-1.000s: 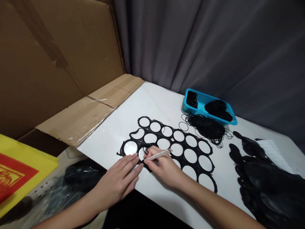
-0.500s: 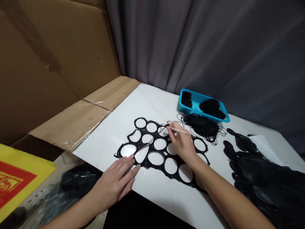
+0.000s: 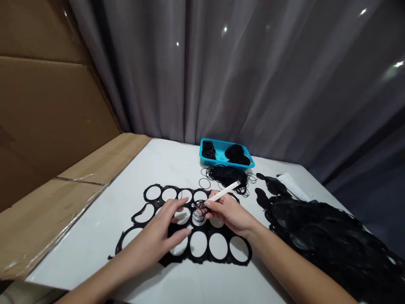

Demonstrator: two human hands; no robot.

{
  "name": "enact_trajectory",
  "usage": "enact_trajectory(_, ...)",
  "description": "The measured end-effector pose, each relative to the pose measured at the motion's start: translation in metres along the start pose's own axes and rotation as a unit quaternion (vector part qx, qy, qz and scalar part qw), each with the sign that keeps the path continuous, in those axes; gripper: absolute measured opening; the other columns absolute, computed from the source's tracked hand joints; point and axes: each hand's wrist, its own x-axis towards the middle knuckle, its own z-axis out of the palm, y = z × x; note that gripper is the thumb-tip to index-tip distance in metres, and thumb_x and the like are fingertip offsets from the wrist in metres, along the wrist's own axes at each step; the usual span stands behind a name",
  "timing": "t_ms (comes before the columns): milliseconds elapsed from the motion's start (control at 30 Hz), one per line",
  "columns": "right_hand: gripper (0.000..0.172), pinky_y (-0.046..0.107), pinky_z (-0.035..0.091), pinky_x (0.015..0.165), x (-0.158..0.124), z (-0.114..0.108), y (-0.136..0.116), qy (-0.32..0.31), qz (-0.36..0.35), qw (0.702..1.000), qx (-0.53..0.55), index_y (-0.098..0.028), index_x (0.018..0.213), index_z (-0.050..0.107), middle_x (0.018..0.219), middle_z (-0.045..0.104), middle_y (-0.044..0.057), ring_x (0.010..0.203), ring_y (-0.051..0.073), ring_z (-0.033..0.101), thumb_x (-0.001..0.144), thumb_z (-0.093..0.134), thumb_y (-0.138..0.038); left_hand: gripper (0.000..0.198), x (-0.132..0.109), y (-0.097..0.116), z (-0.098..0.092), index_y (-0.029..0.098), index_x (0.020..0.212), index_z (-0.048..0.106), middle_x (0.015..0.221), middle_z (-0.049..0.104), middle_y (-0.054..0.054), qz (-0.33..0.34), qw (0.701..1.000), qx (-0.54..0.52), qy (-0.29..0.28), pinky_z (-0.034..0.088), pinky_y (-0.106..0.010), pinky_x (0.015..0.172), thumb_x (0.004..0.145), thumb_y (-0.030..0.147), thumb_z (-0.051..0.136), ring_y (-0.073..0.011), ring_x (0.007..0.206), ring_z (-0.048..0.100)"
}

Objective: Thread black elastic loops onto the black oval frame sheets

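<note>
A black rubber-like sheet full of round holes lies on the white table under both hands. My right hand pinches a slim white pen-like tool, its lower end hidden at the fingertips. Several thin black rings hang in a loose bunch at those fingers; whether the fingers or the tool hold them I cannot tell. My left hand hovers over the left part of the sheet, fingers and thumb apart, holding nothing. Behind the right hand lies a tangled pile of thin black rings.
A blue plastic basket with black bundles stands at the table's back. On the right is a large heap of black sheets, with white paper behind it. Cardboard borders the left side; a grey curtain hangs behind.
The view has swung up and right. My left hand has left the sheet's near edge and come close to my right hand, which now has a bunch of black rings at its fingertips.
</note>
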Motion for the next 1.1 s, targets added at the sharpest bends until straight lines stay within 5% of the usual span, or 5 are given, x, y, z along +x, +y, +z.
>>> enact_trajectory(233, 0.035, 0.025, 0.059, 0.079, -0.023, -0.017, -0.001, 0.019, 0.005, 0.994, 0.105, -0.018, 0.085, 0.053, 0.088, 0.072, 0.003, 0.084, 0.014, 0.072, 0.078, 0.085, -0.032, 0.043, 0.073, 0.015, 0.020, 0.023, 0.130, 0.053, 0.087, 0.060, 0.002, -0.051, 0.964, -0.243, -0.092, 0.052, -0.029, 0.068, 0.090, 0.036, 0.064, -0.0153, 0.075, 0.063)
enact_trajectory(433, 0.032, 0.034, 0.061, 0.084, -0.037, -0.029, 0.001, 0.025, 0.033, 0.989, 0.140, -0.017, 0.090, 0.055, 0.092, 0.074, 0.006, 0.090, 0.018, 0.074, 0.079, 0.084, -0.028, 0.047, 0.075, 0.017, 0.026, 0.021, 0.125, 0.054, 0.084, 0.059, 0.004, -0.104, 0.925, -0.357, -0.084, 0.054, -0.029, 0.065, 0.085, 0.039, 0.073, -0.0134, 0.069, 0.065)
enact_trajectory(733, 0.037, 0.020, 0.058, 0.074, -0.035, -0.023, 0.003, 0.006, 0.030, 0.995, 0.091, -0.017, 0.081, 0.055, 0.089, 0.072, 0.002, 0.086, 0.013, 0.071, 0.074, 0.087, -0.033, 0.046, 0.073, 0.015, 0.034, 0.020, 0.120, 0.055, 0.081, 0.063, 0.003, -0.100, 0.924, -0.361, -0.083, 0.056, -0.030, 0.065, 0.084, 0.041, 0.075, -0.0168, 0.073, 0.069)
enact_trajectory(900, 0.031, 0.026, 0.058, 0.073, 0.016, -0.022, -0.020, 0.073, -0.053, 0.993, -0.075, -0.019, 0.077, 0.055, 0.087, 0.071, 0.003, 0.084, 0.015, 0.069, 0.076, 0.082, -0.034, 0.038, 0.082, -0.005, 0.013, 0.020, 0.120, 0.064, 0.104, 0.071, -0.007, -0.043, 0.982, -0.173, 0.057, 0.054, -0.037, 0.088, 0.091, 0.044, 0.062, -0.0219, 0.096, 0.069)
enact_trajectory(1100, 0.022, 0.033, 0.049, 0.079, 0.071, -0.056, -0.067, 0.255, -0.149, 0.886, -0.358, -0.017, 0.066, 0.052, 0.078, 0.062, 0.004, 0.083, 0.019, 0.064, 0.084, 0.065, -0.018, 0.034, 0.091, -0.040, -0.015, 0.017, 0.109, 0.067, 0.108, 0.071, -0.009, -0.062, 0.977, -0.063, 0.193, 0.049, -0.039, 0.092, 0.092, 0.043, 0.056, -0.0246, 0.100, 0.065)
